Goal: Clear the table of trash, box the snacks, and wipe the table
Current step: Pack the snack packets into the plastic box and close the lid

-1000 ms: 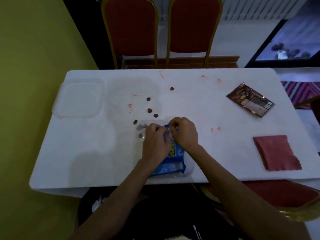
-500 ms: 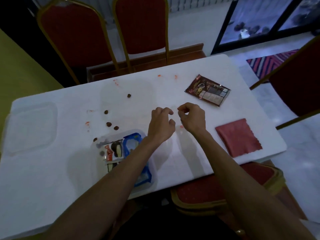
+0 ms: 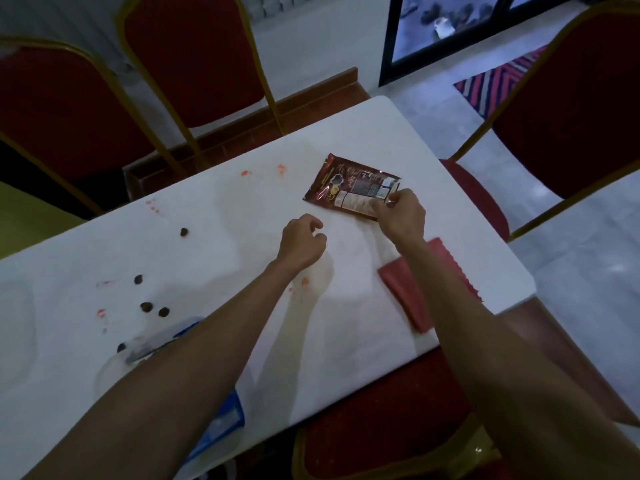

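A dark red snack packet (image 3: 349, 185) lies flat on the white table (image 3: 225, 237) near its far right corner. My right hand (image 3: 401, 214) pinches the packet's near right corner. To the left, my left hand (image 3: 303, 242) hovers loosely curled over the table with nothing in it. A clear plastic box (image 3: 114, 362) holding a blue snack packet (image 3: 225, 420) sits at the near left, mostly hidden under my left forearm. A red cloth (image 3: 401, 292) lies near the right edge, partly covered by my right forearm.
Several brown crumbs (image 3: 147, 306) and orange smears (image 3: 282, 169) dot the table's left and far side. Red chairs (image 3: 194, 53) with gold frames stand behind the table, another (image 3: 571, 109) to the right, and one (image 3: 398, 427) at the near edge.
Both hands left the blue packet in the box and moved right. My right hand reached the dark red packet and took hold of its corner; the view swung right.
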Demonstrator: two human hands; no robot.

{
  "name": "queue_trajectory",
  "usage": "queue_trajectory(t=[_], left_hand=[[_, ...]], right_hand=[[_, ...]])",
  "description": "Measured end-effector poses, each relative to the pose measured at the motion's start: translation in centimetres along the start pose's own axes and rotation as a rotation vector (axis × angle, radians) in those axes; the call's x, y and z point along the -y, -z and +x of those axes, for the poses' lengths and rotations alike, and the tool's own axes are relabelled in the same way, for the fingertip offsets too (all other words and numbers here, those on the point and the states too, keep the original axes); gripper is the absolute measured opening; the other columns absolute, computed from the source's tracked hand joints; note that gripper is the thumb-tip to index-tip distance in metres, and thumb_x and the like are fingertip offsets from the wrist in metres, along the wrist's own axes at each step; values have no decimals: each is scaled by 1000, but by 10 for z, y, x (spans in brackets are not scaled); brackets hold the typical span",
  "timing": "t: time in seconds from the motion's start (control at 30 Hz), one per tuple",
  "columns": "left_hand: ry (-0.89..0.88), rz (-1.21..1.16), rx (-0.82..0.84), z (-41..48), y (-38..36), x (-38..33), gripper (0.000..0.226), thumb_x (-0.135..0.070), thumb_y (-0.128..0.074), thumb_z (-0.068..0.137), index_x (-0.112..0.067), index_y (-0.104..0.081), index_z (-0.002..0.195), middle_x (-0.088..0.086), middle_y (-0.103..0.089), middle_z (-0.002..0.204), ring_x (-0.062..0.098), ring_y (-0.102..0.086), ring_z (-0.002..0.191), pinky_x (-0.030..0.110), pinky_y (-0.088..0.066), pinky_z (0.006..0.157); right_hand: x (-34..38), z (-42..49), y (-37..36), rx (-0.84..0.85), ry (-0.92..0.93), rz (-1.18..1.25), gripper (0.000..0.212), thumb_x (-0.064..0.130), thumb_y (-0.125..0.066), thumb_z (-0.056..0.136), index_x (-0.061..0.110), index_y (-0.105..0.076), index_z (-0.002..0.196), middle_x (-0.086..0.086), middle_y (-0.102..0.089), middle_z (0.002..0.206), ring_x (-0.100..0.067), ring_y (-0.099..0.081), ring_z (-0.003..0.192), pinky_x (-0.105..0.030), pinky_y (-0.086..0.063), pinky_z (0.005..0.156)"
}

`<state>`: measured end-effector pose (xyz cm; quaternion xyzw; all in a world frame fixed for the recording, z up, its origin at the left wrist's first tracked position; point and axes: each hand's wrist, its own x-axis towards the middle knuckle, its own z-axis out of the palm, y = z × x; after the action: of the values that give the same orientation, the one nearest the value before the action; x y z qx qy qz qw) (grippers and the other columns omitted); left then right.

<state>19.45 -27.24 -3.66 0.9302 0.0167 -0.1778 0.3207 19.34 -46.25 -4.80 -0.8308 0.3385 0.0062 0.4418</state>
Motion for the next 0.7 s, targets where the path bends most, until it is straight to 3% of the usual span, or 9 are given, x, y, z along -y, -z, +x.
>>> queue_trajectory(t=[0.1, 0.27, 0.4, 0.47, 0.53, 0.63, 0.7], left_hand=[[78, -80, 30, 11, -14, -13, 32, -14, -59, 92, -12, -62, 125, 5, -63, 125, 19, -57, 113, 22, -40, 87], [226, -262, 74, 21, -28, -24, 34, -17, -54, 93, -19, -57, 127, 0, -59, 117, 16, -53, 99, 26, -41, 79], [363, -418, 56, 28, -31, -21, 35, -22, -58, 86, -19, -59, 121, 3, -64, 108, 21, -64, 94, 38, -57, 87], [466, -622, 39, 31, -30, -18, 23, -19, -62, 84, -11, -67, 105, 6, -67, 92, 21, -65, 82, 41, -59, 89], [555, -900, 54, 28, -26, -18, 18, -18, -68, 87, -5, -68, 100, 9, -68, 85, 23, -63, 79, 38, -59, 85], [568, -1176, 103, 21, -17, -14, 36, -31, -72, 88, -6, -66, 113, 12, -74, 104, 26, -72, 95, 44, -58, 89], [524, -1288, 107, 10, -10, -13, 47, -32, -75, 86, -5, -62, 123, 15, -73, 113, 31, -72, 102, 47, -58, 88]], right_hand=[[-3, 19, -6, 39, -102, -4, 51, 46, -67, 87, 10, -55, 120, -8, -67, 116, -29, -65, 105, -43, -56, 87], [-18, 25, -19, 79, -103, -6, 26, 32, -64, 86, 13, -66, 103, -6, -71, 103, -28, -67, 96, -42, -57, 83], [-30, 8, -30, 131, -137, 239, 22, 32, -71, 82, 11, -67, 80, -7, -74, 86, -26, -72, 80, -46, -60, 77], [-31, -4, -32, 170, -173, 390, 26, 31, -72, 82, 13, -59, 69, -9, -72, 77, -29, -69, 69, -45, -59, 70], [-26, -23, -29, 204, -206, 554, 27, 23, -73, 86, 17, -55, 67, -12, -70, 79, -26, -65, 72, -45, -57, 72], [-13, -60, -24, 286, -192, 684, 22, 15, -70, 91, 17, -58, 73, -7, -76, 97, -23, -70, 88, -46, -58, 86], [-4, -86, -24, 316, -173, 685, 17, 13, -69, 93, 14, -61, 77, 1, -77, 93, -19, -70, 87, -42, -57, 86]])
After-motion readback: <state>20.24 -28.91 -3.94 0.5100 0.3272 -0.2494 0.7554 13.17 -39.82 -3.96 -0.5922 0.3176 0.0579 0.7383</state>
